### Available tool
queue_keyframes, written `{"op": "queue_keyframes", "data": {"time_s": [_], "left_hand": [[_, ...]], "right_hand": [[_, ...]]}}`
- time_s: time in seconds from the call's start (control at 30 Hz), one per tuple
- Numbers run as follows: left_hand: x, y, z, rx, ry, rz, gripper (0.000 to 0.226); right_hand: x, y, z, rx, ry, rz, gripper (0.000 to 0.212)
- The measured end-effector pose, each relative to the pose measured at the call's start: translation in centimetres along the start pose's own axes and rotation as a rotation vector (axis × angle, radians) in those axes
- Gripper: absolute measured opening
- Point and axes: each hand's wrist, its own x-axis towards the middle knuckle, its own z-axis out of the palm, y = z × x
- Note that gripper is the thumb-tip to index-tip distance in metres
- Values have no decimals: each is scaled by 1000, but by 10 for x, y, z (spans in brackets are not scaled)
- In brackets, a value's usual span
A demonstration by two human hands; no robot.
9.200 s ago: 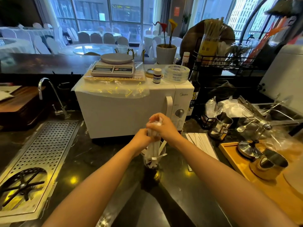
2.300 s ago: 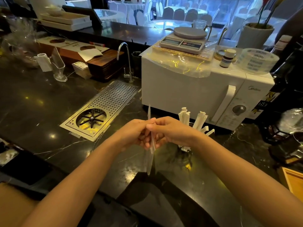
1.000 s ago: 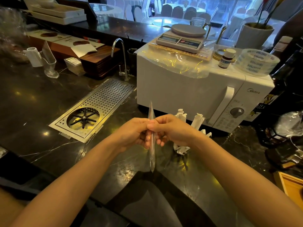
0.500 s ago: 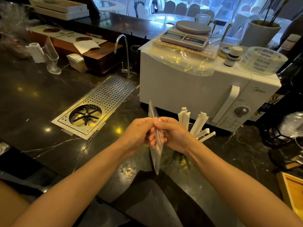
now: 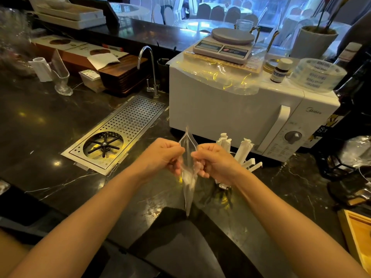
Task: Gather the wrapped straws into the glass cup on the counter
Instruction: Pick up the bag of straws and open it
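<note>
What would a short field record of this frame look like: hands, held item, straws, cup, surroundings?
left hand: pinching one edge of a clear plastic sleeve
right hand: pinching the opposite edge, mouth pulled apart
sleeve contents: cannot tell
wrapped straws: upright and fanned in the glass cup
cup: on the dark counter, mostly hidden behind the right hand
behind the cup: white microwave with a scale on top
left of the microwave: perforated drain tray

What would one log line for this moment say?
left hand: pinching bag | right hand: pinching bag | bag: clear, pulled open | straws: in cup, by microwave
</note>
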Motion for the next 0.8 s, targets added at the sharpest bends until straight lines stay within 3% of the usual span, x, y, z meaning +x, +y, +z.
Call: {"op": "queue_keyframes", "data": {"time_s": [0.23, 0.43, 0.67, 0.8], "left_hand": [[3, 6, -23, 143, 246, 61, 41], [6, 9, -38, 216, 309, 82, 36], [7, 17, -38, 252, 420, 166, 33], [5, 29, -33, 320, 341, 245, 31]], "right_hand": [[-4, -18, -13, -378, 231, -1, 49], [-10, -20, -13, -550, 231, 89, 44], [-15, -21, -2, -568, 244, 120, 41], [-22, -13, 2, -413, 112, 194, 22]]}}
